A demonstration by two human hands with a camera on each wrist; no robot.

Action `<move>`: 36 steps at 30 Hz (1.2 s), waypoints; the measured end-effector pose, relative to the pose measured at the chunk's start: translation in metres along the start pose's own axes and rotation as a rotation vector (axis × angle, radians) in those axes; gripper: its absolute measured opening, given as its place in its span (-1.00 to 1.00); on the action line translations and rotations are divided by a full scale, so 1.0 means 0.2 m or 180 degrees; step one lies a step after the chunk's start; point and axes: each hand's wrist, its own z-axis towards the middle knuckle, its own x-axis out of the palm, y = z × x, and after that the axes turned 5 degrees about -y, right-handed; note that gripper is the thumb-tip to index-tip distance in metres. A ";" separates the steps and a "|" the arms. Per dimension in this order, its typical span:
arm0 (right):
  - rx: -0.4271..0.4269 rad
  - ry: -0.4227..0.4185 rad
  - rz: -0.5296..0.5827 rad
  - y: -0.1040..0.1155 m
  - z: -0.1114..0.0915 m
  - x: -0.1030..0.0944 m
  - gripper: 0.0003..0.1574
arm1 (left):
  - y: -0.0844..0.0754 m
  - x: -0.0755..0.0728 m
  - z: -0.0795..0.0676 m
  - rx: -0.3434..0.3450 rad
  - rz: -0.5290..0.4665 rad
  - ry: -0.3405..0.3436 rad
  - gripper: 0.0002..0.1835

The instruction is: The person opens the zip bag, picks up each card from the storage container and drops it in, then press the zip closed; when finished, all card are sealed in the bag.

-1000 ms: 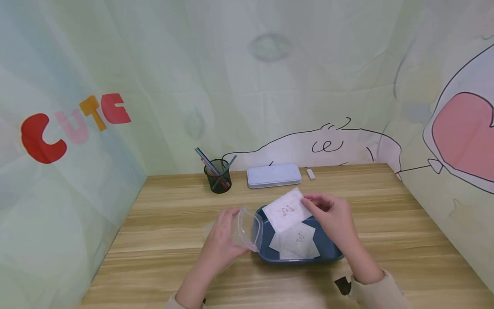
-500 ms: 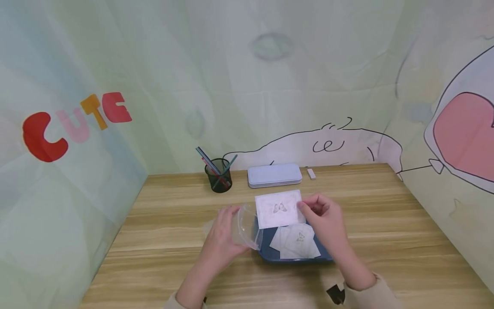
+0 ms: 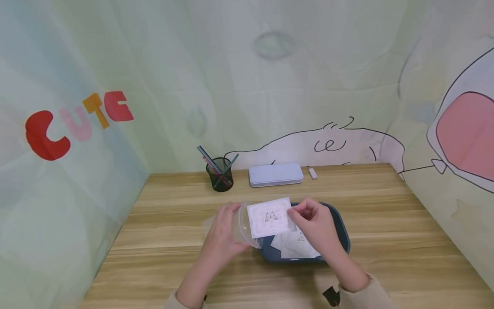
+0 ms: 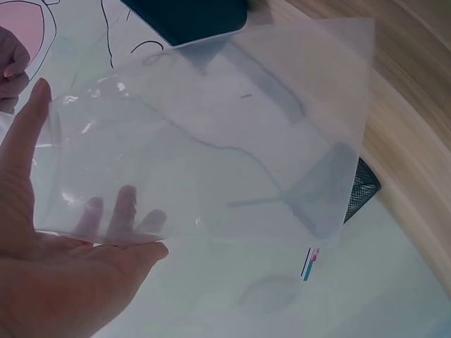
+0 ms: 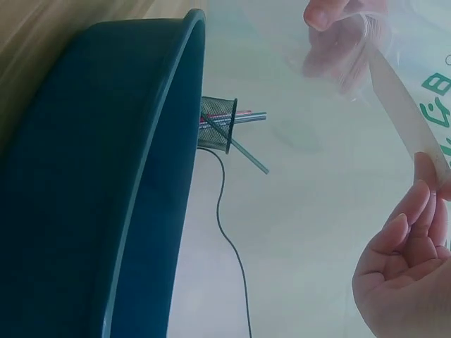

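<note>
My left hand (image 3: 224, 234) grips a clear plastic bag (image 4: 190, 155), thumb and fingers spreading its mouth toward the right. Between thumb and fingertips, my right hand (image 3: 318, 227) pinches a flat white rectangle with a butterfly print (image 3: 270, 218). In the head view its left edge overlaps the mouth of the bag; the right wrist view shows it edge-on, its far end at the bag's opening (image 5: 363, 53). Below my right hand lie several similar white pieces (image 3: 287, 246) in a dark blue basin (image 3: 346, 238), partly hidden by that hand.
A black mesh pen holder (image 3: 221, 180) with several pens stands at the back of the wooden table (image 3: 173, 214). To its right are a pale blue pencil case (image 3: 275, 174) and a small white eraser (image 3: 312, 173). Printed curtains surround the table.
My right hand has moved left, carrying the butterfly-print rectangle from over the basin to the bag's mouth and levelling it. My left hand stays almost still with the bag.
</note>
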 end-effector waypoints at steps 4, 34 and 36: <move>0.0030 0.0057 0.0033 -0.01 0.00 0.02 -0.83 | -0.01 0.00 0.00 0.0014 0.0047 -0.0013 0.07; -0.0091 0.0243 0.0087 0.14 -0.08 0.12 -0.86 | -0.06 0.01 -0.02 0.0315 0.0419 -0.0083 0.14; -0.0095 0.0296 0.0098 0.14 -0.08 0.13 -0.86 | -0.07 0.01 -0.02 0.0320 0.0434 -0.0079 0.13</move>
